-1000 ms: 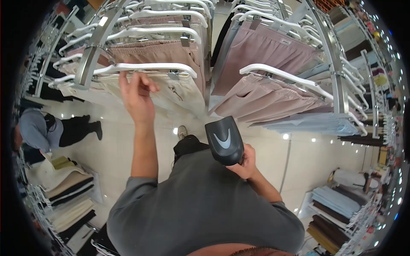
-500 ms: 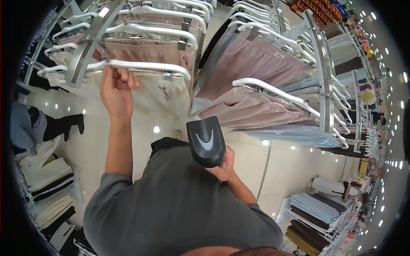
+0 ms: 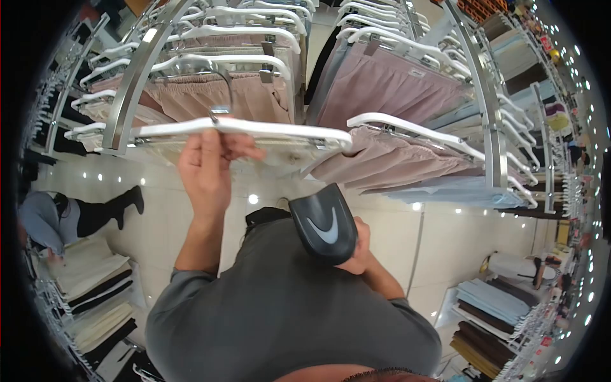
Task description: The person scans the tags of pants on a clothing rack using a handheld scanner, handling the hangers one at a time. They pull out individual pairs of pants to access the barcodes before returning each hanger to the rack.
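Note:
My left hand (image 3: 210,169) pinches the middle of a white hanger (image 3: 280,129), just under its metal hook (image 3: 228,89). Cream trousers (image 3: 273,153) hang from this hanger, smeared by motion and partly behind my fingers. The hook shows in front of the peach trousers (image 3: 210,92), free of any rail that I can make out. Close to my chest, my right hand (image 3: 360,249) is wrapped round the handle of a dark grey handheld barcode scanner (image 3: 324,226). The scanner's head covers some of those fingers.
Metal rails (image 3: 137,83) with hung trousers stand ahead on the left. On the right, pink trousers (image 3: 388,156) hang by another rail (image 3: 487,108). Folded garments (image 3: 95,274) lie low at left. A person (image 3: 57,216) in dark boots is at the far left.
My left hand has drawn the hanger with the cream trousers toward me and to the right, and its hook now shows. The scanner stays in my right hand, slightly more tilted.

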Action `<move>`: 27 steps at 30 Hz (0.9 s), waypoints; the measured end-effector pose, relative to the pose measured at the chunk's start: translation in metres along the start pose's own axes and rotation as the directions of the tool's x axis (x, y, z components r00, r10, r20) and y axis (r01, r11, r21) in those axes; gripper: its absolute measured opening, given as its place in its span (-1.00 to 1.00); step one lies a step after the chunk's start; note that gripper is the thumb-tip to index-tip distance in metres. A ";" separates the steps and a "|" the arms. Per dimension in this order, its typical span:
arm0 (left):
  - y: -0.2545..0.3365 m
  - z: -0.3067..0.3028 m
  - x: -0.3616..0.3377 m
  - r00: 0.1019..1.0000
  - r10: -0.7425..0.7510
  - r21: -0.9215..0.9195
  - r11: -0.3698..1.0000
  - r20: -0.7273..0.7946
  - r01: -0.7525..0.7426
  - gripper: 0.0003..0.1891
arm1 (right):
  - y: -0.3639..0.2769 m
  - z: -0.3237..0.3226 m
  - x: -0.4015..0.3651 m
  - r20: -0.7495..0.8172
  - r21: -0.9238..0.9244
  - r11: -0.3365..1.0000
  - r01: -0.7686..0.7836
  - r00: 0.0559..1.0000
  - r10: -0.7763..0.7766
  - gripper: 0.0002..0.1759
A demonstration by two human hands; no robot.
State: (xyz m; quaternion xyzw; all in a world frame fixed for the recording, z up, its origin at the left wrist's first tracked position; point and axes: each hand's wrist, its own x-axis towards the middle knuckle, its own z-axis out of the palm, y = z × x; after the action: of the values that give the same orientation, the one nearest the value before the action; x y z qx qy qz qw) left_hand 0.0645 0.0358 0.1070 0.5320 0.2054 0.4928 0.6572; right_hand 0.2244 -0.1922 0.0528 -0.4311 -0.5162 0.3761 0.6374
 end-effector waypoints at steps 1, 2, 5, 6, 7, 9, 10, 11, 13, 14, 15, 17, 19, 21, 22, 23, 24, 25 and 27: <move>0.000 0.007 -0.007 0.999 -0.038 0.042 0.998 0.034 0.037 -0.59 | -0.004 -0.005 -0.003 -0.020 0.012 1.000 0.008 1.000 -0.008 -0.44; 0.001 0.018 -0.016 0.997 -0.066 0.078 0.995 0.027 0.063 -0.60 | -0.008 -0.012 -0.007 0.023 0.001 1.000 0.032 0.999 -0.032 -0.43; 0.003 0.047 -0.040 0.982 -0.163 0.091 0.984 0.097 0.155 -0.64 | -0.023 -0.033 -0.022 0.074 0.008 0.998 0.066 0.995 -0.066 -0.44; 0.001 0.055 -0.047 0.972 -0.184 0.054 0.983 0.147 0.178 -0.66 | -0.026 -0.038 -0.025 0.098 0.049 0.993 0.112 0.988 -0.116 -0.46; 0.000 0.064 -0.052 0.959 -0.205 0.042 0.979 0.195 0.201 -0.66 | -0.029 -0.045 -0.028 0.123 0.093 0.983 0.156 0.978 -0.166 -0.47; -0.002 0.086 -0.060 0.927 -0.247 -0.029 0.964 0.281 0.266 -0.72 | -0.037 -0.059 -0.037 0.155 0.108 0.984 0.139 0.976 -0.155 -0.51; -0.004 0.096 -0.063 0.926 -0.243 -0.023 0.965 0.288 0.261 -0.72 | -0.037 -0.064 -0.042 0.160 0.151 0.977 0.152 0.971 -0.176 -0.52; -0.006 0.106 -0.066 0.893 -0.283 -0.056 0.945 0.349 0.321 -0.71 | -0.037 -0.068 -0.047 0.165 0.194 0.967 0.164 0.967 -0.197 -0.53; -0.011 0.128 -0.071 0.854 -0.314 -0.075 0.924 0.414 0.376 -0.70 | -0.041 -0.075 -0.053 0.160 0.226 0.958 0.175 0.964 -0.213 -0.53; -0.014 0.140 -0.074 0.822 -0.318 -0.071 0.916 0.472 0.395 -0.67 | -0.042 -0.078 -0.057 0.161 0.256 0.951 0.173 0.962 -0.218 -0.54; -0.017 0.151 -0.076 0.786 -0.321 -0.065 0.908 0.528 0.415 -0.65 | -0.042 -0.082 -0.062 0.158 0.261 0.948 0.182 0.961 -0.228 -0.54; -0.023 0.174 -0.078 0.757 -0.326 -0.031 0.909 0.566 0.415 -0.60 | -0.042 -0.094 -0.072 0.226 0.226 0.961 0.158 0.951 -0.210 -0.54; -0.032 0.199 -0.081 0.711 -0.375 -0.025 0.875 0.596 0.483 -0.60 | -0.043 -0.103 -0.081 0.232 0.221 0.963 0.156 0.950 -0.207 -0.54; -0.047 0.217 -0.082 0.694 -0.385 -0.059 0.850 0.608 0.523 -0.60 | -0.045 -0.113 -0.089 0.238 0.211 0.966 0.152 0.950 -0.201 -0.54; -0.051 0.225 -0.082 0.683 -0.408 -0.051 0.837 0.607 0.545 -0.60 | -0.046 -0.118 -0.092 0.239 0.207 0.966 0.154 0.950 -0.203 -0.54; -0.055 0.232 -0.081 0.672 -0.428 -0.044 0.824 0.605 0.564 -0.60 | -0.048 -0.122 -0.096 0.232 0.186 0.969 0.162 0.951 -0.204 -0.54; -0.058 0.237 -0.079 0.667 -0.427 -0.026 0.831 0.611 0.556 -0.59 | -0.050 -0.127 -0.098 0.226 0.164 0.971 0.171 0.952 -0.206 -0.54; -0.062 0.241 -0.078 0.667 -0.422 -0.026 0.834 0.614 0.552 -0.59 | -0.053 -0.132 -0.099 0.227 0.160 0.971 0.175 0.951 -0.209 -0.54; -0.071 0.246 -0.074 0.680 -0.396 -0.037 0.849 0.618 0.528 -0.56 | -0.059 -0.139 -0.099 0.224 0.139 0.974 0.176 0.953 -0.204 -0.55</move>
State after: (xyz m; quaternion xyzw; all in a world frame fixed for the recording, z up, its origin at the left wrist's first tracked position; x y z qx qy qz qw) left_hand 0.2590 -0.1472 0.1099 0.5147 0.0659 0.1390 0.8435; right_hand 0.3443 -0.3267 0.0615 -0.2932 -0.6045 0.3913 0.6289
